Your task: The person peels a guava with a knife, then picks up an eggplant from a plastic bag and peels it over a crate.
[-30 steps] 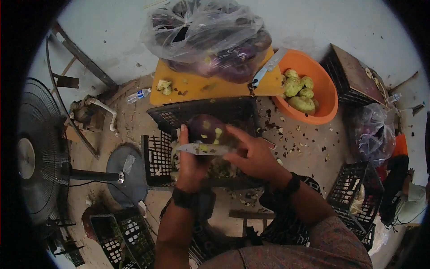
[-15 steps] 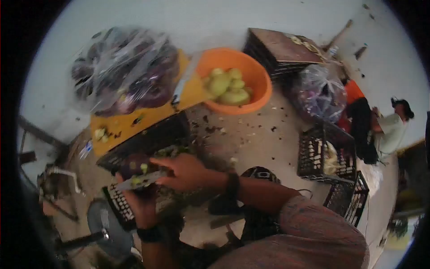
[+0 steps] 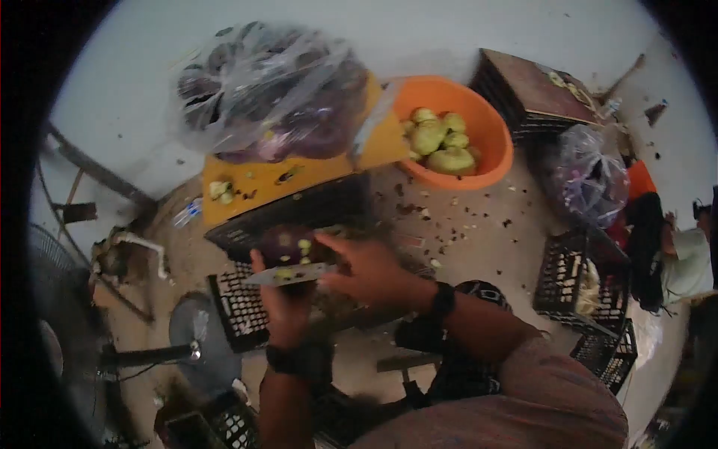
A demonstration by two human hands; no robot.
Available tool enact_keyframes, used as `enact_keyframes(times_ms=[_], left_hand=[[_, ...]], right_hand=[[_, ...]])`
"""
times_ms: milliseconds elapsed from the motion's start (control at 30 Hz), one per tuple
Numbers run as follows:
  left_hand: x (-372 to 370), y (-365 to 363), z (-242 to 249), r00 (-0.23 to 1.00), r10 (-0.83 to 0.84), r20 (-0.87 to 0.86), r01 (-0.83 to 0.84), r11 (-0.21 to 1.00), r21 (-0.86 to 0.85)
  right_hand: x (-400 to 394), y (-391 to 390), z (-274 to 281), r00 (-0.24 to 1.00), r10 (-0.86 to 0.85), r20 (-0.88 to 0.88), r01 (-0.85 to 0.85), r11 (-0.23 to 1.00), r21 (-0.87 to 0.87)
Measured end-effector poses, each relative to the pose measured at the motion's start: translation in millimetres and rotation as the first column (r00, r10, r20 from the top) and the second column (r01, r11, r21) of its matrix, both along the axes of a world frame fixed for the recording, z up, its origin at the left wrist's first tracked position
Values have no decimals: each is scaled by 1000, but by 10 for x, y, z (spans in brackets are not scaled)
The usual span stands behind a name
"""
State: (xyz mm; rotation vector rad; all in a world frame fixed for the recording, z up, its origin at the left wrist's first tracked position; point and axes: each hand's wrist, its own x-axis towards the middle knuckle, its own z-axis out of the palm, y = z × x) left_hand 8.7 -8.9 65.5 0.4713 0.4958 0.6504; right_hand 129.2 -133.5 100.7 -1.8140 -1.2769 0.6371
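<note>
In the head view, my left hand (image 3: 286,308) grips a round, dark purple eggplant (image 3: 280,241) from below, its thumb up along the near side. Small pale green spots show on its skin, where peel seems to be cut off. My right hand (image 3: 378,271) is closed around a knife (image 3: 290,275), the handle hidden in the fingers. The wide blade points left across the near side of the eggplant, with greenish bits stuck to it. The right forefinger reaches toward the eggplant. Below both hands is a black crate (image 3: 235,310) holding scraps.
A plastic bag of eggplants (image 3: 277,97) rests on a yellow board (image 3: 258,196), where a second long blade (image 3: 374,120) lies. Behind stands an orange basin (image 3: 497,142) of peeled, pale green pieces. Right are another bag (image 3: 591,176), black crates (image 3: 550,280) and a person (image 3: 688,262).
The view has swung left, so the surroundings sit further right in the picture. Both hands keep hold of the eggplant and the knife, and the blade lies more level.
</note>
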Motion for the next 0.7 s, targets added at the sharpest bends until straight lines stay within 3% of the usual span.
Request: enact_keyframes(times_ms=[33,133,200,433,600,700], left_hand=[[-9,3,12,999,-7,-41,3,995,-97],[-35,19,23,996,-56,-63,51,995,-82],[-55,16,50,992,-65,-107,57,996,-72],[-65,48,26,1000,-22,-17,21,999,-45],[-73,46,-9,1000,-26,7,27,999,-29],[-63,26,-14,1000,-22,4,23,999,-28]], right_hand=[[6,16,-44,1000,23,-13,-23,1000,13],[32,39,-151,999,-39,37,35,995,95],[20,40,-103,997,-8,-74,16,994,106],[-61,48,-77,997,30,-69,-24,996,87],[-62,50,13,998,25,-55,-26,1000,-18],[-58,46,-60,998,30,-62,-27,998,52]])
